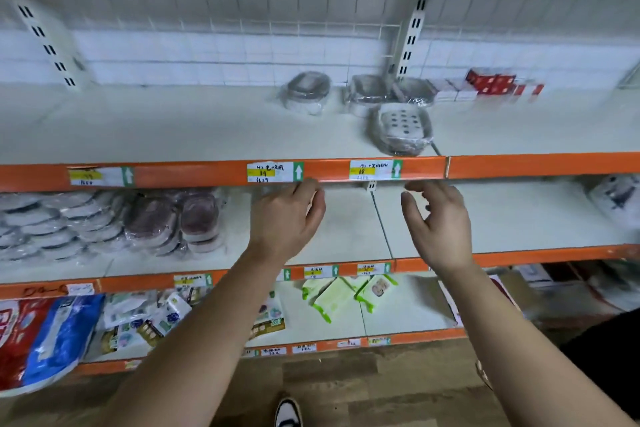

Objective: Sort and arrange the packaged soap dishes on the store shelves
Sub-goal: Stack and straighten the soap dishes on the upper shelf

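The left hand point(287, 218) and right hand point(437, 225) are hovering at the orange edge point(221, 174) of the upper shelf point(173, 128), fingers loosely curled and gripping nothing. Wrapped soap dishes point(401, 130) are sitting on that shelf. Stacked packs point(104, 222) are lying at the left of the middle shelf point(346, 229).

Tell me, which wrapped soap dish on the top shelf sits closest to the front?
The plastic-wrapped white soap dish with dark holes; the grey dishes sit further back.

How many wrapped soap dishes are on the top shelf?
4. One oval dish sits alone on the left, a back-left dish and a back-right dish stand side by side, and a holed dish lies in front near the edge. Blur may hide others stacked underneath.
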A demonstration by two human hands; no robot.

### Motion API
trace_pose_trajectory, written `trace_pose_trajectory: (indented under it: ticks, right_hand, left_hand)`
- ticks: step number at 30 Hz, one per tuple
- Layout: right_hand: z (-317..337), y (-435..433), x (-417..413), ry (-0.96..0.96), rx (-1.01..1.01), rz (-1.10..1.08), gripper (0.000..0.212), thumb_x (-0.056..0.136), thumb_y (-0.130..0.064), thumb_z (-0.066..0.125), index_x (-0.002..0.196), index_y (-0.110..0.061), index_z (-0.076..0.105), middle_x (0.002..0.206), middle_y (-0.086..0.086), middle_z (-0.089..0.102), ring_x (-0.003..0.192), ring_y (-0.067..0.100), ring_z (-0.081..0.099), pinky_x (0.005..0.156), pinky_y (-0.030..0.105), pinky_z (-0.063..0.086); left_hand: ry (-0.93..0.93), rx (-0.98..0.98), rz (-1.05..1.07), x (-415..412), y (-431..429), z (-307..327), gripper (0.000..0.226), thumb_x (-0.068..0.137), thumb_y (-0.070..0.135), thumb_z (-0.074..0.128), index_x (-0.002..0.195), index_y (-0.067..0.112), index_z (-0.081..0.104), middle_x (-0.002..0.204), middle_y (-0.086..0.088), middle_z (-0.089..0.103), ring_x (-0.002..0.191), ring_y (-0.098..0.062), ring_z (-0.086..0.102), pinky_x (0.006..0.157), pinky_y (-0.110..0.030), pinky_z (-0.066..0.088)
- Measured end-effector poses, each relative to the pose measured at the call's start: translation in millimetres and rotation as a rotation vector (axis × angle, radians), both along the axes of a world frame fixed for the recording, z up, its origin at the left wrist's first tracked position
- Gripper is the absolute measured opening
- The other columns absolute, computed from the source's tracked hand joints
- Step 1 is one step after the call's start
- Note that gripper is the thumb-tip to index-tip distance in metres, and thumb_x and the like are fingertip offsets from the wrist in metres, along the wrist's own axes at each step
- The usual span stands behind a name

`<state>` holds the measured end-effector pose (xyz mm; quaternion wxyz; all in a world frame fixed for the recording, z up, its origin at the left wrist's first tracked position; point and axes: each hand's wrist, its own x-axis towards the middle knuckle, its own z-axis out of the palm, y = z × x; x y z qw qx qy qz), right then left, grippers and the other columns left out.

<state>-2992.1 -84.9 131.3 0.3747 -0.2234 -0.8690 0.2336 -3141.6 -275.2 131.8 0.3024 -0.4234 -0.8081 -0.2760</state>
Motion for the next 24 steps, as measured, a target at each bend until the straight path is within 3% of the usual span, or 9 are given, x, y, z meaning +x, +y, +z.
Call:
trace_pose_trajectory:
  ticks: [4, 7, 10, 14, 18, 21, 24]
  right_hand:
    - [20, 26, -19, 0.031, 0.091, -0.053, 0.026, 0.091, -0.033, 0.056, 0.100, -0.015, 0.071, 0.103, 0.005, 0.064, 0.100, 0.034, 0.055, 0.089, 0.033, 0.039]
    - [27, 45, -40, -0.044, 0.121, -0.089, 0.041, 0.087, -0.042, 0.053, 0.112, -0.015, 0.071, 0.116, 0.009, 0.064, 0.112, 0.036, 0.053, 0.096, 0.030, 0.032]
    - [33, 58, -61, -0.090, 0.122, -0.098, 0.051, 0.085, -0.048, 0.052, 0.117, -0.013, 0.070, 0.121, 0.012, 0.062, 0.118, 0.038, 0.050, 0.101, 0.029, 0.029]
    - [42, 69, -90, -0.158, 0.149, -0.100, 0.055, 0.083, -0.052, 0.050, 0.116, -0.013, 0.070, 0.119, 0.010, 0.064, 0.115, 0.036, 0.052, 0.100, 0.035, 0.036]
    - [46, 70, -113, -0.216, 0.188, -0.153, 0.052, 0.076, -0.054, 0.053, 0.105, -0.015, 0.073, 0.108, 0.009, 0.069, 0.097, 0.038, 0.058, 0.084, 0.043, 0.050]
    - [47, 69, -123, -0.319, 0.183, -0.224, 0.042, 0.075, -0.043, 0.071, 0.106, -0.015, 0.071, 0.111, 0.010, 0.066, 0.102, 0.040, 0.054, 0.087, 0.045, 0.043]
    - [48, 68, -128, -0.416, 0.162, -0.254, 0.048, 0.074, -0.039, 0.075, 0.116, -0.020, 0.065, 0.122, 0.007, 0.058, 0.110, 0.038, 0.047, 0.092, 0.043, 0.035]
  left_hand:
    - [0.010, 0.024, -0.004, -22, 24, 26, 0.028, 0.095, 0.030, 0.043, 0.084, 0.017, 0.066, 0.063, -0.001, 0.063, 0.050, -0.027, 0.059, 0.043, -0.029, 0.039]
    - [0.000, 0.034, -0.013, -44, 44, 39, 0.028, 0.094, 0.032, 0.042, 0.088, 0.017, 0.066, 0.068, 0.000, 0.065, 0.051, -0.025, 0.059, 0.046, -0.027, 0.034]
    - [-0.033, 0.025, -0.030, -76, 62, 45, 0.030, 0.093, 0.032, 0.041, 0.089, 0.016, 0.066, 0.072, -0.003, 0.066, 0.054, -0.028, 0.061, 0.048, -0.031, 0.045]
    - [-0.024, -0.053, 0.000, -124, 82, 47, 0.037, 0.090, 0.034, 0.041, 0.096, 0.013, 0.070, 0.087, -0.007, 0.068, 0.072, -0.034, 0.064, 0.066, -0.037, 0.049]
    - [-0.034, -0.193, 0.037, -164, 99, 44, 0.047, 0.087, 0.038, 0.036, 0.107, 0.012, 0.069, 0.104, -0.010, 0.067, 0.095, -0.036, 0.060, 0.080, -0.041, 0.046]
    - [-0.042, -0.235, 0.028, -187, 108, 41, 0.039, 0.086, 0.032, 0.046, 0.111, 0.011, 0.068, 0.111, -0.011, 0.065, 0.102, -0.037, 0.058, 0.084, -0.042, 0.043]
    - [-0.011, -0.255, 0.029, -201, 113, 31, 0.040, 0.086, 0.032, 0.042, 0.112, 0.013, 0.066, 0.116, -0.010, 0.063, 0.106, -0.035, 0.057, 0.089, -0.042, 0.042]
